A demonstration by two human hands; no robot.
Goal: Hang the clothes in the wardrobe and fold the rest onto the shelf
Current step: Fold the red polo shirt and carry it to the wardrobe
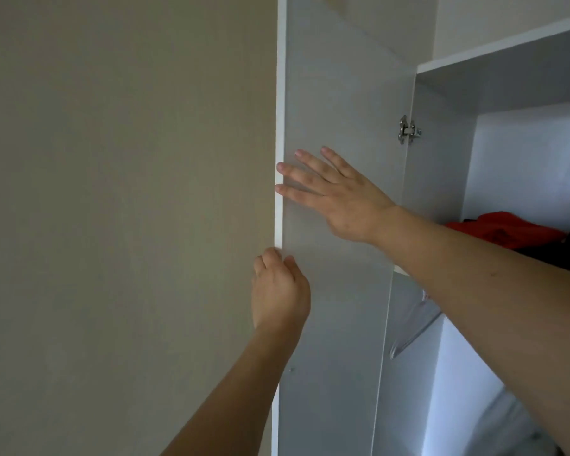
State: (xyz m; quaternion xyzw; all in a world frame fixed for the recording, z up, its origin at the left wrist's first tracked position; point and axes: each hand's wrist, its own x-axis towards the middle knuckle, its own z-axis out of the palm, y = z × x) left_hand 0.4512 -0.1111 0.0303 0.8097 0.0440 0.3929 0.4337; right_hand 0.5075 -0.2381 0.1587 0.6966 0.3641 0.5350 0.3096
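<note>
Open white wardrobe door (339, 93) across the middle, swung out on its metal hinge (408, 130), beige wall (119, 192) to the left. Behind it on the wardrobe shelf (399, 270), red and dark clothes (504, 230), well apart from both hands. Right hand (336, 195) laid flat on the door's inner face, straight fingers spread toward its free edge; left hand (280, 291) just below, fingers curled round that edge.
</note>
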